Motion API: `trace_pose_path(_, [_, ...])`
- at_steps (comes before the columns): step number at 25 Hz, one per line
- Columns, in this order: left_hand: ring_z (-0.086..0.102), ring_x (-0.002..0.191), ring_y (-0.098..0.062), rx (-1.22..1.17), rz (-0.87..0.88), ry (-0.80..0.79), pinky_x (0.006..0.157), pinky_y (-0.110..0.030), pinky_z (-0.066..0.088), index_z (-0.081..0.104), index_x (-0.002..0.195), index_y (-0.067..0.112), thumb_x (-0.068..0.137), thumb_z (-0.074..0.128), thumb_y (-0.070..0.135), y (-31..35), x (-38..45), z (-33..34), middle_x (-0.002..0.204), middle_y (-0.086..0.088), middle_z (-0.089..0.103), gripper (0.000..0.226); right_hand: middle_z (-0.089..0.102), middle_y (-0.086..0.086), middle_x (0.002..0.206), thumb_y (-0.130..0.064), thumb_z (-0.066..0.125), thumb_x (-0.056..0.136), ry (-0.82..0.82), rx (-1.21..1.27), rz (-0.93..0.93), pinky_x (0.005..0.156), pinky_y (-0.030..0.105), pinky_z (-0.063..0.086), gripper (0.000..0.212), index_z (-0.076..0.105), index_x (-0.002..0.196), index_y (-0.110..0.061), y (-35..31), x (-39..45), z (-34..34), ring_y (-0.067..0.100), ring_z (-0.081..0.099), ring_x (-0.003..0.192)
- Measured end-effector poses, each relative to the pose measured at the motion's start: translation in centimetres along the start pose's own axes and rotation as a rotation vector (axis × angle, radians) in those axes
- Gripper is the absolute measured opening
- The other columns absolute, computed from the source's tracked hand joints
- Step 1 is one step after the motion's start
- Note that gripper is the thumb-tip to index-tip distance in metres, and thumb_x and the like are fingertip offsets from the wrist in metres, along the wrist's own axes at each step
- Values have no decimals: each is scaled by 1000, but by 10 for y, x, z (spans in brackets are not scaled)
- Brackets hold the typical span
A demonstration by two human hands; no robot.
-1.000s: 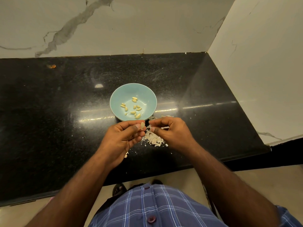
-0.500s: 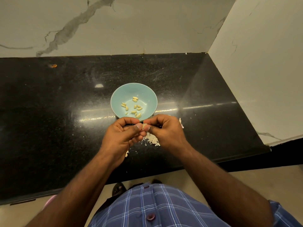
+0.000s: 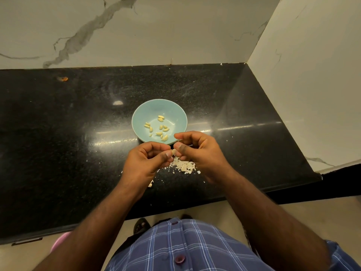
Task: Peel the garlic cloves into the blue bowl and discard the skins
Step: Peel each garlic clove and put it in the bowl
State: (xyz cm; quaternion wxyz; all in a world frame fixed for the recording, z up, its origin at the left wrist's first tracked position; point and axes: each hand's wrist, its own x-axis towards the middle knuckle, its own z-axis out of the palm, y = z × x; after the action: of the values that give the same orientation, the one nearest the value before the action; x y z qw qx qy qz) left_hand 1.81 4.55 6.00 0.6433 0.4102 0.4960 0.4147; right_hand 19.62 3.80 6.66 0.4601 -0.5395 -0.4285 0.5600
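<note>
A light blue bowl (image 3: 142,116) stands in the middle of the black counter with several peeled garlic cloves (image 3: 160,119) in it. Just in front of the bowl, my left hand (image 3: 145,163) pinches a small garlic clove (image 3: 173,152) between thumb and fingers. My right hand (image 3: 201,153) touches the same clove with thumb and forefinger and holds a thin strip of skin near its fingertips. A heap of pale garlic skins (image 3: 183,165) lies on the counter under and between the two hands.
The black stone counter (image 3: 68,145) meets a marble wall at the back and a white wall on the right. Its front edge runs just below my wrists. A small orange scrap (image 3: 63,78) lies at the far left. Loose skin flakes (image 3: 150,185) lie near my left wrist.
Both hands stay together over the clove. My right hand has shifted slightly right and up toward the bowl's rim, uncovering more of the skin heap.
</note>
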Motion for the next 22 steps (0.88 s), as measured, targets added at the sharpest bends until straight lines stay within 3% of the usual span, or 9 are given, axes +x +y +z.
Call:
trace_pose_path(4, [75, 86, -22, 21, -15, -30, 75, -24, 60, 76, 101, 7, 89, 72, 6, -1, -2, -1, 91, -16, 77, 13, 74, 19, 95, 2, 73, 89, 0, -4, -5, 73, 30, 59, 21, 72, 107, -9, 1, -1, 1, 25, 73, 86])
trace_pose_path(9, [73, 83, -21, 2, -31, -41, 70, -24, 58, 77, 103, 7, 83, 75, 13, -3, 1, -5, 90, -18, 77, 21, 74, 14, 91, 7, 69, 89, -4, 29, 2, 71, 27, 59, 24, 69, 110, -4, -1, -3, 2, 20, 74, 82])
trace_pose_path(13, [74, 80, -20, 1, -9, -11, 68, -23, 58, 75, 103, 7, 83, 76, 12, -5, 1, -3, 88, -15, 77, 21, 74, 16, 97, 7, 69, 89, -8, -34, -43, 76, 31, 61, 26, 70, 111, -7, -1, -5, 0, 22, 73, 88])
trace_pose_path(17, [74, 83, -20, 20, 8, 6, 72, -24, 59, 76, 98, 9, 81, 77, 11, -6, -1, -2, 89, -13, 77, 17, 76, 11, 95, 0, 75, 87, 1, -137, -59, 77, 32, 61, 24, 71, 109, -10, -2, -6, 2, 22, 74, 90])
trace_pose_path(22, [75, 93, -28, -23, 11, -12, 80, -29, 61, 77, 97, 11, 73, 78, 19, -4, -4, -1, 94, -14, 78, 26, 77, 12, 94, 3, 77, 84, 20, -84, -4, 74, 30, 62, 26, 71, 107, -9, -7, -9, 2, 22, 75, 89])
